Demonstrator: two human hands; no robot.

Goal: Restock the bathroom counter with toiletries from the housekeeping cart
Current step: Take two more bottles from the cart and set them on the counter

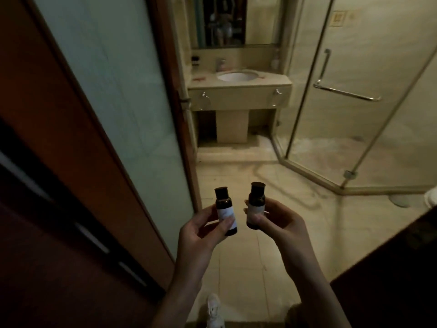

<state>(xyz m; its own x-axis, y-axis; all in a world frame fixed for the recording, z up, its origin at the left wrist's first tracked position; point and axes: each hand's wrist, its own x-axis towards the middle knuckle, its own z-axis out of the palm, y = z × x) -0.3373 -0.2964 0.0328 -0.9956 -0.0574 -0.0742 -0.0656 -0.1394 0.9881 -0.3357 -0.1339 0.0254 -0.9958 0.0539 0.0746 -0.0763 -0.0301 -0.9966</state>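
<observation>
I see 2 small dark bottles, both upright, held in front of me above the floor (238,261). The left hand (201,233) grips the left bottle (225,210): the thumb lies across the lower part of its white label, and the other fingers (208,217) are curled behind it. The right hand (274,222) grips the right bottle (255,204): its thumb presses on the near side, low down, and the fingertips show at the left edge of the bottle. The 2 bottles are near each other but apart, each with a dark cap on. They are too dark for me to tell what is inside.

Both bottles are well apart from the surface (238,87), which is far ahead in the bathroom. This surface carries a white round sink (236,76) with a faucet (221,63) behind it. Some small dark items (195,60) stand at its far left corner, too blurred to name. A mirror (220,20) hangs above. At right stands a glass shower enclosure (369,129) with a metal bar handle (346,92). At left is a wooden door (106,86) with a frosted glass panel. The floor is pale tile, and 1 white shoe (214,308) shows at the near edge.
</observation>
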